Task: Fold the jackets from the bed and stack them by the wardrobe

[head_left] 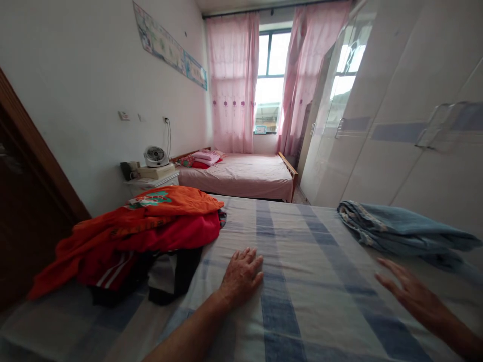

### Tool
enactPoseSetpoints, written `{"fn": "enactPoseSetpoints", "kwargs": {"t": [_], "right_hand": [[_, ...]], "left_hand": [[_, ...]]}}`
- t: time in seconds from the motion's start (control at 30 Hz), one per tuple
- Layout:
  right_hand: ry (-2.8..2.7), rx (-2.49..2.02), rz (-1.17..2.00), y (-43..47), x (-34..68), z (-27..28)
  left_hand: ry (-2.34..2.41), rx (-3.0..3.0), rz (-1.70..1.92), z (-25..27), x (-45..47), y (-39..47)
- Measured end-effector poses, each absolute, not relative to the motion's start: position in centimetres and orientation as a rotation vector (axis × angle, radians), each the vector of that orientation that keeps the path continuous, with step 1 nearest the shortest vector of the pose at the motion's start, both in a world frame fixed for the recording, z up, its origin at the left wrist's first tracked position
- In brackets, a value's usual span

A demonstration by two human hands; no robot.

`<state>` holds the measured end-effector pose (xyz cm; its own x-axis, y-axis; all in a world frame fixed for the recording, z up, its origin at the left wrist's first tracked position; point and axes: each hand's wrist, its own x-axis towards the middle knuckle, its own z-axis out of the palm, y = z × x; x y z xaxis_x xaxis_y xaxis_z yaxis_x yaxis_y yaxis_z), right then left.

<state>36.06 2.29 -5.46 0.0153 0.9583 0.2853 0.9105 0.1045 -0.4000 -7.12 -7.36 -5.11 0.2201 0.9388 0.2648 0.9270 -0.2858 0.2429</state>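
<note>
No lettering can be read anywhere: the long wall poster (169,48) carries print too small and blurred to make out, and the green motif on the orange garment (151,198) shows no legible words

White walls all round, a long poster strip (169,50) high on the left one. Daylight pours through the far window (272,75) between 2 pink curtains (233,85). Below it, a second bed (245,176) in pink sheets. A small fan (156,156) tops the nightstand (153,180), glossy white wardrobe (396,125) right, perhaps a dark wooden door (26,211) far left
</note>
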Motion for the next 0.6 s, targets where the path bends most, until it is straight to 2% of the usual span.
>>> {"fn": "enactPoseSetpoints", "kwargs": {"t": [0.1, 0.23, 0.37, 0.6], "right_hand": [[-2.123, -1.642, 0.325, 1.0, 25.7, -3.6], [-2.279, -1.531, 0.192, -0.9, 18.0, -3.8], [-2.391, -1.565, 0.038, -1.1, 16.8, -5.9], [-2.447, -1.579, 0.040, -1.1, 17.4, -6.2]], "left_hand": [[1.854, 2.408, 0.549, -5.2, -7.2, -7.2], [1.844, 2.383, 0.564, -5.2, -7.3, -7.1], [1.830, 2.371, 0.574, -5.2, -7.4, -7.1], [1.820, 2.347, 0.612, -5.0, -7.4, -6.9]]}}
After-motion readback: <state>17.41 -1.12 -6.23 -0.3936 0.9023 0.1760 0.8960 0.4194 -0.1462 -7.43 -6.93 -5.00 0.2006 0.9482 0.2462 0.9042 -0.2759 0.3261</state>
